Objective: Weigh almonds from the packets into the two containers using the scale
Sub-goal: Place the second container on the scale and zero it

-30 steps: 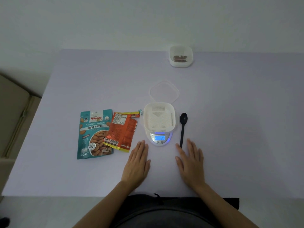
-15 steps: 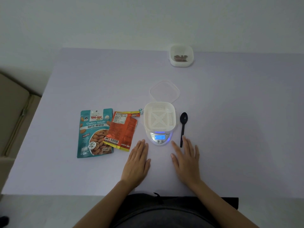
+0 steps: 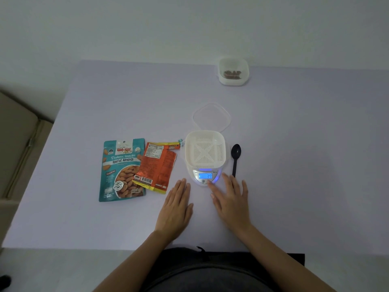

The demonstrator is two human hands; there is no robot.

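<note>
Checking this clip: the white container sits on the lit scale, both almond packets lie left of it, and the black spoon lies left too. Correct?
One error: in the head view the black spoon lies right of the scale. The white container, teal packet and orange packet are as stated.

Teal packet (image 3: 122,169) with white lettering; orange packet (image 3: 156,166), yellow-edged. White slotted container (image 3: 205,149). Scale (image 3: 205,178) display blue, reads 39. Black spoon (image 3: 235,159). Lilac table (image 3: 294,165).

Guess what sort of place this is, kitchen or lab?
Likely a home room or plain recording setup, not clearly either: plain table by a blank wall, beige cushioned seat at left, small kitchen scale and teal almond packet.
</note>
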